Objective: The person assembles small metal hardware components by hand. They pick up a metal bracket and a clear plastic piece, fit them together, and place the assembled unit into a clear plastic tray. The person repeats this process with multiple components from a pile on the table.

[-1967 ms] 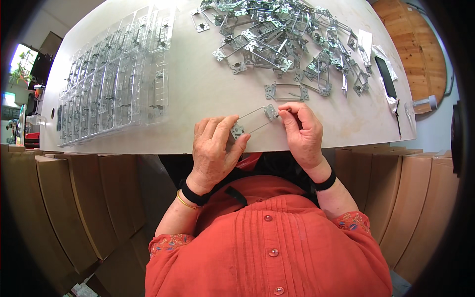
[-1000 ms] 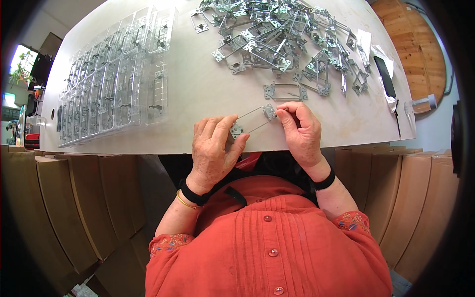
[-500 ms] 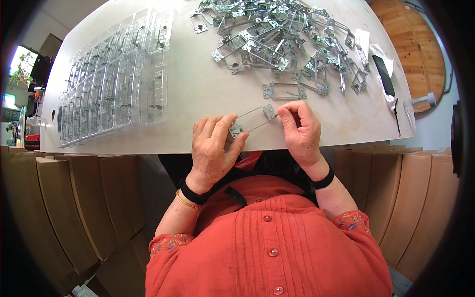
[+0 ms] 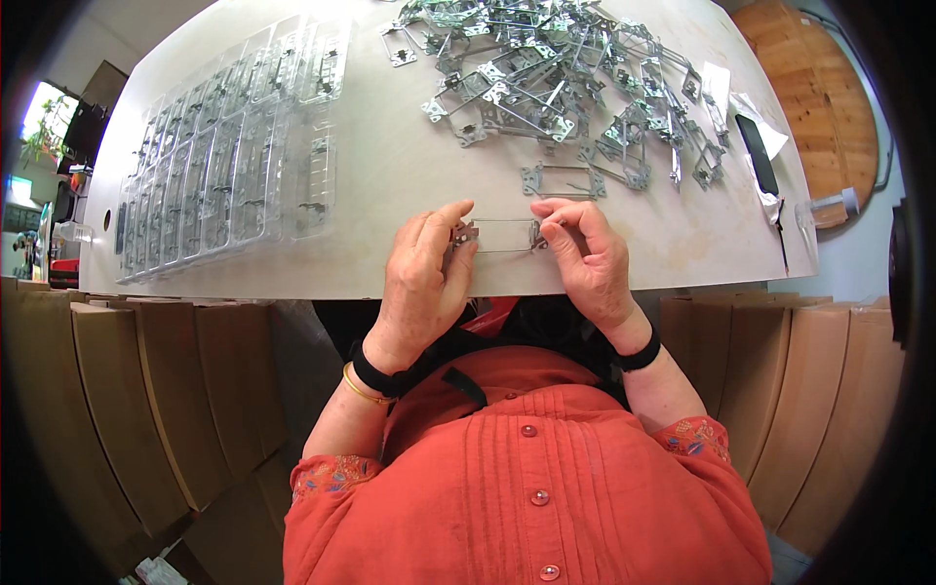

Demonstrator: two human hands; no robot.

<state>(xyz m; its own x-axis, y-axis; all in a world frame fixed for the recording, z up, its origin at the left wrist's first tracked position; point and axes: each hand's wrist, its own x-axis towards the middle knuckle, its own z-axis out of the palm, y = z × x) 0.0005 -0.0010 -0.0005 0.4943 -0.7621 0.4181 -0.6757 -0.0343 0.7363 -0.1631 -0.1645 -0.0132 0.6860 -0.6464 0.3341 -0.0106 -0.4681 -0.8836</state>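
Note:
Between my hands is a metal bracket frame (image 4: 506, 251), two thin rods joining a small plate at each end. My left hand (image 4: 425, 261) pinches the left plate between thumb and fingers. At the other end, my right hand (image 4: 588, 255) grips the right plate, its thumb and forefinger closed around it. The frame is held level over the table's near edge, with the plates partly hidden by my fingers. Just beyond it, a similar bracket frame (image 4: 563, 181) lies flat on the table.
A large heap of metal bracket frames (image 4: 526, 78) covers the far middle of the white table (image 4: 390, 175). Clear plastic trays (image 4: 214, 166) filled with brackets stand at left. A black phone (image 4: 757, 154) lies on paper at right. Cardboard boxes (image 4: 146, 390) flank me below.
The bracket frame has turned from a slant to nearly level. My right hand, earlier at the frame's far corner, now holds its right plate.

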